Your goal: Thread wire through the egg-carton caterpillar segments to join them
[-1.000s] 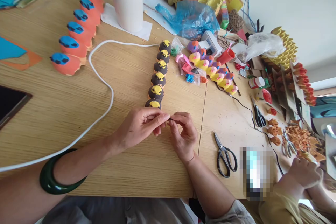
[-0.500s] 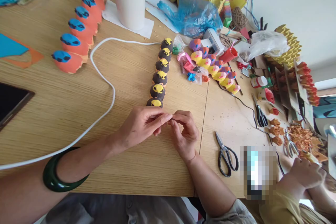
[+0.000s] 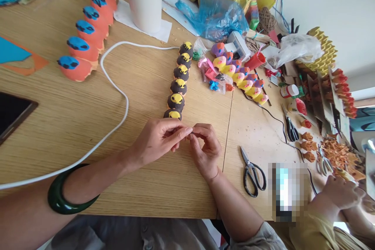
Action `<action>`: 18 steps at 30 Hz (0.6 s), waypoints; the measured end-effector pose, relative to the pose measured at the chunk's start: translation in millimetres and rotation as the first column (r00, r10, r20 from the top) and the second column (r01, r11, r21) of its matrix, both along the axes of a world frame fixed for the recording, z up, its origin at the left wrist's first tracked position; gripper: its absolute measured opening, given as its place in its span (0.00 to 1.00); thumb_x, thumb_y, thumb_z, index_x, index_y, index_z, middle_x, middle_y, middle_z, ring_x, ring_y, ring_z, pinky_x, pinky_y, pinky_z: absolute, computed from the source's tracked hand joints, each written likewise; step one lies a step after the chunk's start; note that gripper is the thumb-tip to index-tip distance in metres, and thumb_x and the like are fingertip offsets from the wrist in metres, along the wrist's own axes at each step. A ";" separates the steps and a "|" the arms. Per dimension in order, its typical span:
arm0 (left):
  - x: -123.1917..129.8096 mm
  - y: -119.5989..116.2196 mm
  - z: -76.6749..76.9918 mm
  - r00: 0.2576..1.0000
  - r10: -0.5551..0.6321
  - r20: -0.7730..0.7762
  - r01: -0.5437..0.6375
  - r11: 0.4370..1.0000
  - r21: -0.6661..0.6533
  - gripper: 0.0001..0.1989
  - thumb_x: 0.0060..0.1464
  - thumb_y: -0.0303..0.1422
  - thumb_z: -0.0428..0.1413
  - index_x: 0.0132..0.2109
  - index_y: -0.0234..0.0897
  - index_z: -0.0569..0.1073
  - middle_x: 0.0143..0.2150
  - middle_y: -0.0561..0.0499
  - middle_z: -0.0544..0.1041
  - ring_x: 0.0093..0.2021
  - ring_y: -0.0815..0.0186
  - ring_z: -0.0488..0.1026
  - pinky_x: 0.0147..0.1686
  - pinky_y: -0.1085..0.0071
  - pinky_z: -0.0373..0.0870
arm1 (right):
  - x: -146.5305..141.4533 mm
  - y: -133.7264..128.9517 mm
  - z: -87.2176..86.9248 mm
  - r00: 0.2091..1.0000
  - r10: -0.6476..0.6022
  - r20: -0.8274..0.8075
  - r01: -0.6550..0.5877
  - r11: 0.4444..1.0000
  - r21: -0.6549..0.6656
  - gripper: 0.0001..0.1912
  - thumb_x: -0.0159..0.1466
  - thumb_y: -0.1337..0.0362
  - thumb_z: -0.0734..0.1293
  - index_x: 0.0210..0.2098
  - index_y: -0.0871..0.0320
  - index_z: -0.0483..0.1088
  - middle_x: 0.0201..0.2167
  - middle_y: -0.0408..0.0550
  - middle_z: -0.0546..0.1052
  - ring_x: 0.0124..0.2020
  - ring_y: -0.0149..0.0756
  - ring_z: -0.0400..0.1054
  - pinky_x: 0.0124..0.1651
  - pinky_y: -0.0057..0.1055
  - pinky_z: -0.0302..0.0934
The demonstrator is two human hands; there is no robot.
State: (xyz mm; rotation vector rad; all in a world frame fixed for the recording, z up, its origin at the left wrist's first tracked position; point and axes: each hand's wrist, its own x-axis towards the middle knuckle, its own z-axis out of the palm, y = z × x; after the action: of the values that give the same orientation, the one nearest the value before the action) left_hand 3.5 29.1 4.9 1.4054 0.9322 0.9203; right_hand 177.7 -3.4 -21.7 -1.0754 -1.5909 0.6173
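My left hand [image 3: 165, 138] and my right hand [image 3: 206, 146] meet fingertip to fingertip over the wooden table [image 3: 131, 191]. Both are closed in a pinch, and whatever lies between the fingertips is too small or hidden to name. Just beyond them runs a row of black egg-carton cups with yellow painted tops [image 3: 178, 86]; its near end comes close to my left hand's knuckles. A dark green bangle [image 3: 63, 191] circles my left forearm. To the right of my right hand lies a pair of black-handled scissors [image 3: 252, 174], blades slightly apart.
Orange cups with blue tops [image 3: 83, 47] stand at the far left. A white cable [image 3: 127, 101] curves across the table. Yellow and purple cups [image 3: 234, 74], a blue plastic bag [image 3: 216, 17] and a white bottle [image 3: 145, 0] are farther back. Another person's hands [image 3: 342, 195] are at the right.
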 end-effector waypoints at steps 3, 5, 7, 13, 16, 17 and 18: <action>0.2 0.9 -1.8 0.999 -0.014 0.028 0.015 0.999 -0.029 0.13 0.66 0.39 0.60 0.37 0.35 0.81 0.21 0.56 0.72 0.19 0.73 0.70 0.21 0.80 0.68 | 0.4 0.2 -0.1 1.000 0.016 -0.009 -0.016 1.000 -0.014 0.10 0.70 0.72 0.70 0.48 0.52 0.76 0.40 0.45 0.78 0.40 0.31 0.75 0.39 0.28 0.74; 0.6 1.1 -2.6 1.000 0.009 0.028 -0.010 1.000 0.000 0.11 0.66 0.37 0.61 0.38 0.34 0.81 0.21 0.56 0.73 0.19 0.74 0.70 0.21 0.80 0.68 | 0.9 -0.2 -0.9 1.000 0.009 -0.014 -0.009 1.000 -0.011 0.11 0.70 0.73 0.70 0.48 0.52 0.76 0.40 0.45 0.78 0.40 0.31 0.75 0.39 0.29 0.73; 0.9 0.7 -2.1 0.999 0.046 0.008 -0.046 0.997 0.068 0.10 0.65 0.34 0.61 0.37 0.34 0.81 0.23 0.56 0.73 0.19 0.75 0.70 0.21 0.82 0.68 | 1.4 -1.3 -2.2 1.000 -0.012 -0.021 0.012 1.000 -0.008 0.10 0.70 0.73 0.70 0.47 0.52 0.77 0.39 0.45 0.78 0.40 0.32 0.75 0.39 0.30 0.73; 0.1 0.6 1.4 0.985 0.170 0.017 -0.171 0.984 0.058 0.11 0.66 0.34 0.61 0.35 0.34 0.80 0.26 0.55 0.76 0.20 0.76 0.71 0.23 0.81 0.69 | 0.5 -3.4 -4.8 0.974 -0.074 -0.216 0.037 0.985 -0.169 0.05 0.73 0.64 0.69 0.45 0.51 0.78 0.38 0.43 0.77 0.32 0.29 0.73 0.34 0.28 0.72; -0.9 1.8 0.8 0.978 0.195 0.077 -0.190 0.980 -0.064 0.12 0.67 0.38 0.62 0.38 0.35 0.81 0.30 0.53 0.80 0.23 0.74 0.75 0.28 0.79 0.73 | -1.4 -2.1 -3.6 0.950 -0.118 -0.289 0.043 0.967 -0.253 0.07 0.73 0.60 0.69 0.41 0.52 0.78 0.36 0.42 0.76 0.28 0.27 0.72 0.31 0.26 0.72; -1.3 2.0 0.4 0.975 0.200 0.098 -0.191 0.977 -0.092 0.11 0.67 0.39 0.62 0.40 0.35 0.82 0.32 0.53 0.82 0.25 0.73 0.77 0.29 0.78 0.75 | -2.0 -1.7 -3.2 0.944 -0.130 -0.303 0.045 0.961 -0.274 0.08 0.74 0.59 0.69 0.40 0.53 0.78 0.35 0.42 0.76 0.28 0.26 0.72 0.31 0.26 0.72; -1.8 2.0 0.0 0.973 0.199 0.118 -0.186 0.976 -0.113 0.11 0.66 0.40 0.63 0.43 0.35 0.83 0.34 0.52 0.83 0.26 0.72 0.78 0.31 0.77 0.76 | -2.6 -1.3 -2.8 0.939 -0.138 -0.314 0.044 0.957 -0.288 0.09 0.73 0.58 0.69 0.39 0.53 0.78 0.34 0.42 0.76 0.27 0.26 0.72 0.30 0.26 0.72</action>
State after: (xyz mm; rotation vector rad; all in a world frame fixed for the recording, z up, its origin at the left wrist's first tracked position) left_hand 1.8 31.1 4.8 1.1700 1.0157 1.0812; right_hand 175.1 -4.7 -24.5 -1.1729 -1.1774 0.9268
